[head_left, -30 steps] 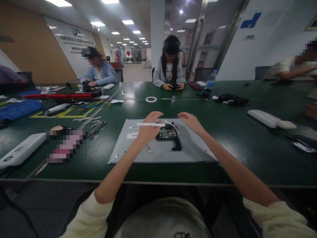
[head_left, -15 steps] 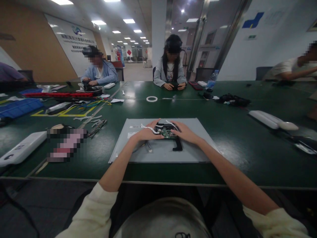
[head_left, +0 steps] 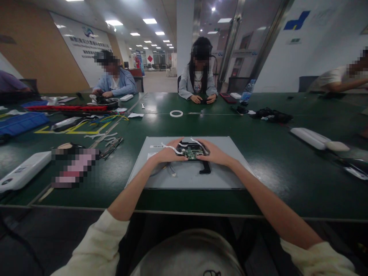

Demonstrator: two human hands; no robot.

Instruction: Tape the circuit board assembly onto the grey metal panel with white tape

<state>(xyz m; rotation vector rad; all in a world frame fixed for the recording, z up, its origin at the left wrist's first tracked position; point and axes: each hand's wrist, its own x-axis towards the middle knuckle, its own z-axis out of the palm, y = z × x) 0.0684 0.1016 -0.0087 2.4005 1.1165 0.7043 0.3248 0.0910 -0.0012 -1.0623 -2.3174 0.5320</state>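
Note:
A grey metal panel (head_left: 186, 178) lies flat on the green table in front of me. On it sits a small green circuit board (head_left: 190, 152) in a black bracket (head_left: 204, 167). My left hand (head_left: 166, 155) rests at the board's left edge, fingers curled against it, with a white ribbon cable (head_left: 171, 147) running over its fingers. My right hand (head_left: 214, 152) presses on the board's right edge, next to a second white ribbon (head_left: 197, 142). Thin loose wires (head_left: 170, 171) trail on the panel below my left wrist.
A white tape ring (head_left: 176, 113) lies beyond the panel. White casings lie at the left (head_left: 24, 171) and right (head_left: 314, 137). Cables, a blue tray (head_left: 21, 123) and tools crowd the left side. Other people sit across the table, one directly opposite (head_left: 198, 78).
Both hands came down from above the panel's far edge onto the circuit board. The white ribbon held out straight a second ago now lies curved over my left fingers.

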